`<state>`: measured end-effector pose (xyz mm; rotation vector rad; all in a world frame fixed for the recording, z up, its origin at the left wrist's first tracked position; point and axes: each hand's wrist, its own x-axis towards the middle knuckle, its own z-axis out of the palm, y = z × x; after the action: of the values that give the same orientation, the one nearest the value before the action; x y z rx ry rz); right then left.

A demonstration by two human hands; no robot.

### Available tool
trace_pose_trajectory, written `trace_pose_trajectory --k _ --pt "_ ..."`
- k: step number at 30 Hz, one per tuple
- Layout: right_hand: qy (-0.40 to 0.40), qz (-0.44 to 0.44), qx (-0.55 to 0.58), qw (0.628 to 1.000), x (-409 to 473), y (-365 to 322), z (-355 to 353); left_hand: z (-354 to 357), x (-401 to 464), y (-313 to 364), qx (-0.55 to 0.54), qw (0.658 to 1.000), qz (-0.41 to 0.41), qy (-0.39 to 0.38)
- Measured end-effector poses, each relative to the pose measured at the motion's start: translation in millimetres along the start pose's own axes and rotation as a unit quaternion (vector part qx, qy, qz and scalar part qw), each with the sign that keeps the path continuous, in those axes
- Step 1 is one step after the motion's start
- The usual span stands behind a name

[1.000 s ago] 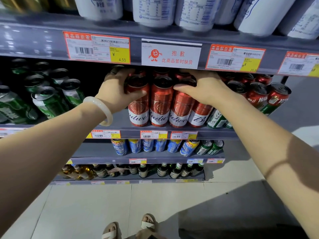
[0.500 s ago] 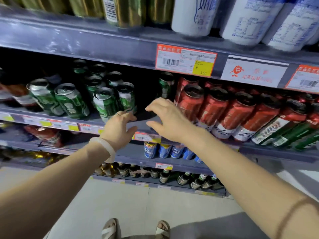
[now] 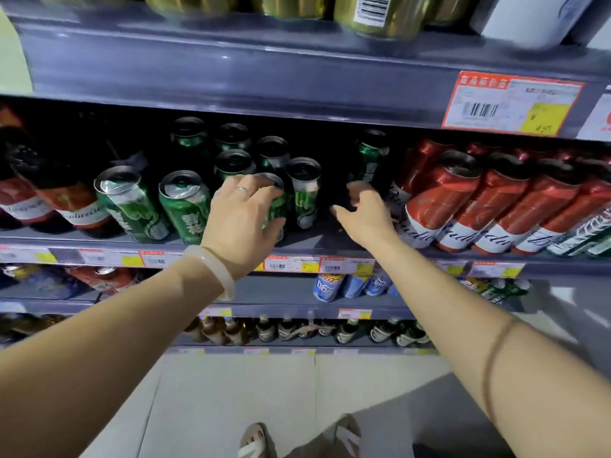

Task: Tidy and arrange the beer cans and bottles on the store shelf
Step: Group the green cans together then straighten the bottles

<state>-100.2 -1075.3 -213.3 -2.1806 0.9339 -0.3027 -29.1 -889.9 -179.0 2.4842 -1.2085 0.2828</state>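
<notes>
Head view, left hand: the left hand (image 3: 243, 214) reaches onto the middle shelf (image 3: 307, 241) and wraps its fingers and thumb round a green can (image 3: 275, 206) at the front of the green group; a ring sits on one finger and a pale bangle (image 3: 211, 271) circles the wrist.
Head view, held can: it stands on its base at the shelf's front edge, long axis upright, silver top facing up; the hand covers most of its left side.
Head view, right hand: the right hand (image 3: 363, 209) hangs in the dark gap between the green cans and the red cans, fingers loosely curled, thumb out to the left, holding nothing; it is near a lone green can (image 3: 370, 157) behind it, and whether it touches that one I cannot tell.
Head view, green cans: the green cans (image 3: 185, 206) stand in rows left of the gap, all upright with tops up; they appear to lean in the wide lens.
Head view, red cans: the red cans (image 3: 463, 200) stand in a row right of the gap, upright, white bands at the bottom facing forward.
Head view, bottles: dark bottles (image 3: 36, 180) with red and white labels stand at the shelf's far left.
Head view, other shelves: gold cans (image 3: 370, 14) stand above; blue cans (image 3: 329, 287) and brown bottles (image 3: 231, 330) fill the lower shelves.
Head view, price tag: an orange-edged price tag (image 3: 509, 104) hangs on the upper shelf rail.
</notes>
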Motion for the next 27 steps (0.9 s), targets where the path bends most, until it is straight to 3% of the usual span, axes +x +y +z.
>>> trace_pose_trajectory --k 4,8,16,27 --pt "0.084 0.048 -0.004 0.995 18 7 -3 7 24 14 0.052 0.996 -0.008 -0.076" --pt "0.157 0.028 0.055 0.986 39 8 -4 16 55 17 0.015 0.993 -0.054 -0.1" --pt "0.18 -0.01 0.095 0.979 75 9 13 25 90 -1 -0.088 0.989 -0.042 -0.114" --pt "0.242 0.07 0.218 0.943 99 11 32 32 91 -4 -0.108 0.984 -0.085 -0.115"
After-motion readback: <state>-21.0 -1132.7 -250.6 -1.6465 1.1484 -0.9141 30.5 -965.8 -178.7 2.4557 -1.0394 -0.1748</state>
